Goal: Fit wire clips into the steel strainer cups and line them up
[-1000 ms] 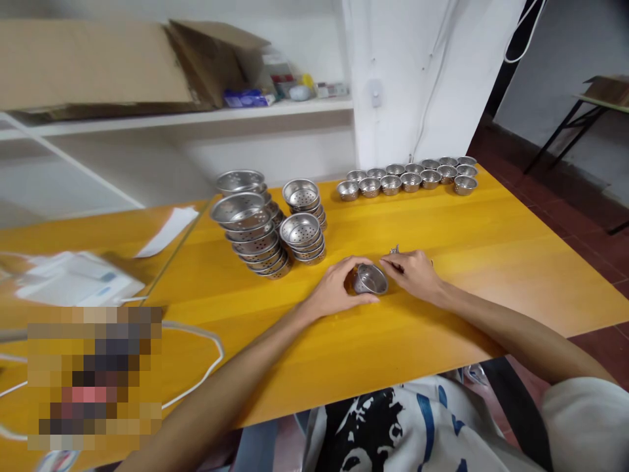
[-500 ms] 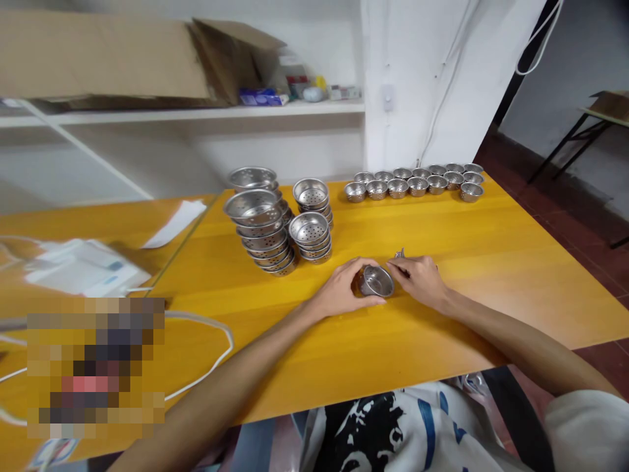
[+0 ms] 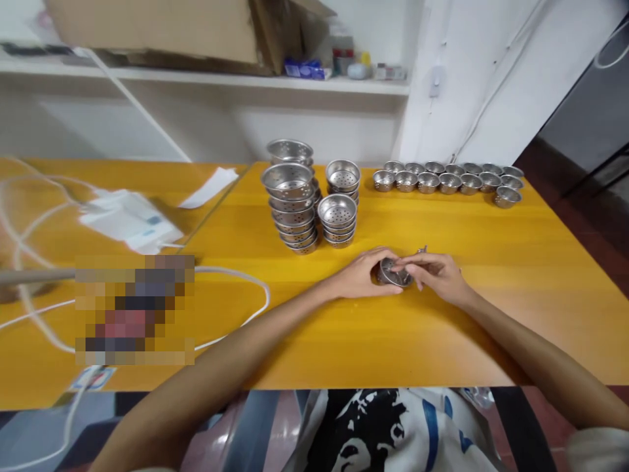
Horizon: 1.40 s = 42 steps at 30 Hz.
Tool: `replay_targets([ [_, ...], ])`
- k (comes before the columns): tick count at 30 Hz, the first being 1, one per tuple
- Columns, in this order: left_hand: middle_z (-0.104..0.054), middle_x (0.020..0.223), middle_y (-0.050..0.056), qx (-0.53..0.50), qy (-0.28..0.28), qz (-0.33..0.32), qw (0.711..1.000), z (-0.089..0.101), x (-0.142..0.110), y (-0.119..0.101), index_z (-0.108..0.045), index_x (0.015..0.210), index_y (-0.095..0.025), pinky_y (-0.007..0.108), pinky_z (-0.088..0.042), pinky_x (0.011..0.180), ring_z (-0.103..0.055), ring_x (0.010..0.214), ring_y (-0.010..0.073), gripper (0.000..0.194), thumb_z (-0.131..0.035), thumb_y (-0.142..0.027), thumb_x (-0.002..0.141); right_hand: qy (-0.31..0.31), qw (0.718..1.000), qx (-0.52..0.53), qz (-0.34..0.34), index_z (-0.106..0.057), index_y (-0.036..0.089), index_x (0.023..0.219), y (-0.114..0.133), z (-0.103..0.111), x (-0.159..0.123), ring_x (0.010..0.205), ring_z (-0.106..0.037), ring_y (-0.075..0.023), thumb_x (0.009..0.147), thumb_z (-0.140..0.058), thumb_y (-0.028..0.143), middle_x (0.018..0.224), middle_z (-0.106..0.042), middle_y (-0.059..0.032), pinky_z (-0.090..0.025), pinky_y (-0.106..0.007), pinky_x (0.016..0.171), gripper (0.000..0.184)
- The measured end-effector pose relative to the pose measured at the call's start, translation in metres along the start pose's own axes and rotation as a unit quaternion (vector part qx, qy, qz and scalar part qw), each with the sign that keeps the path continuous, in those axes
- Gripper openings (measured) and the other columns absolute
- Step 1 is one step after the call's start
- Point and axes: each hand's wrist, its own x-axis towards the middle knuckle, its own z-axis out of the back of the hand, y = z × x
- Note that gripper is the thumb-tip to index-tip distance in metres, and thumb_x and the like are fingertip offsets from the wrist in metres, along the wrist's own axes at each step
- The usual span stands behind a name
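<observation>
My left hand (image 3: 366, 274) curls around a small perforated steel strainer basket (image 3: 403, 282) on the table, thumb at the near side and fingers at the far side. The basket's opening tilts toward me. My right hand (image 3: 439, 275) is at the basket's right, its bent fingertips reaching over the rim into the bowl. Thin metal shows inside by those fingertips, but what they pinch is too small to make out. Just behind my right hand lies a little metal piece (image 3: 422, 249), mostly covered by the hand.
Tall stacks of larger strainer baskets (image 3: 289, 183) and shorter stacks (image 3: 338, 213) stand left of centre. Several small baskets (image 3: 428, 183) line the back right edge. A white device (image 3: 135, 219) with cables, a paper (image 3: 209, 188) and a blurred-out object (image 3: 132, 311) are at left.
My right hand has moved from beside the basket to over its rim, fingertips now inside. My left hand keeps its grip. The whole view has shifted and turned slightly.
</observation>
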Motion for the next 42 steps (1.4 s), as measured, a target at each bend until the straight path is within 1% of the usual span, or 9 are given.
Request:
replay_targets([
  [2, -0.071, 0.114, 0.007, 0.0, 0.012, -0.004, 1.0, 0.004, 0.001, 0.0, -0.068, 0.115, -0.022, 0.043, -0.053, 0.098, -0.068, 0.108, 0.0275, 0.043, -0.086, -0.046, 0.084, 0.006, 1.0, 0.019, -0.007, -0.082, 0.022, 0.102, -0.002, -0.002, 0.002, 0.06, -0.062, -0.012, 0.092, -0.081, 0.06, 0.102, -0.084, -0.009, -0.055, -0.029, 0.06, 0.039],
  [5, -0.069, 0.111, 0.006, 0.0, 0.025, -0.002, 1.0, 0.005, 0.001, 0.002, -0.067, 0.11, -0.022, 0.041, -0.053, 0.096, -0.067, 0.106, 0.0268, 0.044, -0.088, -0.049, 0.081, 0.01, 0.998, 0.063, -0.019, -0.075, 0.021, 0.095, -0.008, -0.007, 0.004, 0.08, -0.074, -0.0178, 0.083, -0.089, 0.059, 0.097, -0.083, -0.008, -0.06, -0.034, 0.076, 0.042],
  [7, -0.069, 0.114, 0.007, -0.009, 0.032, 0.009, 0.999, 0.004, 0.001, 0.003, -0.066, 0.111, -0.023, 0.041, -0.054, 0.095, -0.067, 0.107, 0.0275, 0.05, -0.091, -0.05, 0.078, 0.008, 0.997, 0.073, -0.035, -0.068, 0.022, 0.089, -0.011, -0.01, 0.005, 0.083, -0.075, -0.0191, 0.079, -0.092, 0.061, 0.089, -0.08, -0.0052, -0.06, -0.034, 0.078, 0.047],
  [12, -0.072, 0.12, 0.009, -0.075, 0.031, 0.051, 0.995, 0.002, -0.001, 0.006, -0.065, 0.121, -0.023, 0.041, -0.057, 0.094, -0.069, 0.107, 0.0277, 0.066, -0.097, -0.048, 0.07, 0.013, 0.997, 0.053, -0.062, -0.057, 0.022, 0.083, -0.011, -0.014, 0.005, 0.053, -0.051, -0.0092, 0.078, -0.094, 0.057, 0.064, -0.06, 0.0067, -0.04, -0.023, 0.054, 0.052],
  [17, -0.072, 0.117, 0.007, -0.102, 0.027, 0.076, 0.992, 0.003, -0.001, 0.004, -0.059, 0.122, -0.022, 0.038, -0.057, 0.09, -0.069, 0.102, 0.0241, 0.064, -0.093, -0.04, 0.071, 0.001, 0.995, 0.059, -0.077, -0.055, 0.023, 0.083, -0.003, -0.017, 0.006, 0.047, -0.037, -0.0074, 0.079, -0.091, 0.059, 0.056, -0.049, 0.01, -0.026, -0.022, 0.047, 0.052],
  [22, -0.071, 0.114, 0.005, -0.077, 0.025, 0.077, 0.994, 0.003, 0.0, -0.002, -0.058, 0.12, -0.022, 0.038, -0.055, 0.092, -0.068, 0.1, 0.0233, 0.058, -0.087, -0.036, 0.072, -0.022, 0.995, 0.05, -0.078, -0.054, 0.023, 0.081, -0.002, -0.021, 0.009, 0.049, -0.034, -0.0071, 0.075, -0.092, 0.063, 0.058, -0.05, 0.0087, -0.022, -0.022, 0.048, 0.056],
  [27, -0.072, 0.11, 0.004, -0.075, 0.022, 0.073, 0.994, 0.003, 0.0, -0.004, -0.057, 0.116, -0.023, 0.038, -0.056, 0.089, -0.068, 0.096, 0.0223, 0.053, -0.086, -0.034, 0.072, -0.024, 0.996, 0.027, -0.08, -0.052, 0.023, 0.081, -0.01, -0.022, 0.011, 0.049, -0.029, -0.0072, 0.078, -0.088, 0.066, 0.054, -0.046, 0.0099, -0.017, -0.023, 0.048, 0.056],
  [39, -0.07, 0.108, 0.004, -0.061, 0.018, 0.085, 0.994, 0.003, 0.0, -0.004, -0.058, 0.112, -0.022, 0.036, -0.053, 0.087, -0.065, 0.094, 0.0218, 0.051, -0.087, -0.036, 0.072, -0.011, 0.996, 0.04, -0.082, -0.051, 0.023, 0.081, -0.013, -0.02, 0.012, 0.05, -0.026, -0.0069, 0.079, -0.089, 0.062, 0.053, -0.041, 0.0115, -0.015, -0.024, 0.049, 0.054],
  [42, -0.069, 0.106, 0.004, -0.062, 0.023, 0.082, 0.994, 0.003, 0.001, -0.005, -0.058, 0.111, -0.022, 0.035, -0.052, 0.086, -0.064, 0.092, 0.0208, 0.049, -0.086, -0.034, 0.072, -0.015, 0.996, 0.044, -0.077, -0.052, 0.022, 0.081, -0.013, -0.022, 0.011, 0.05, -0.03, -0.0068, 0.08, -0.088, 0.062, 0.055, -0.044, 0.0105, -0.017, -0.023, 0.05, 0.054],
])
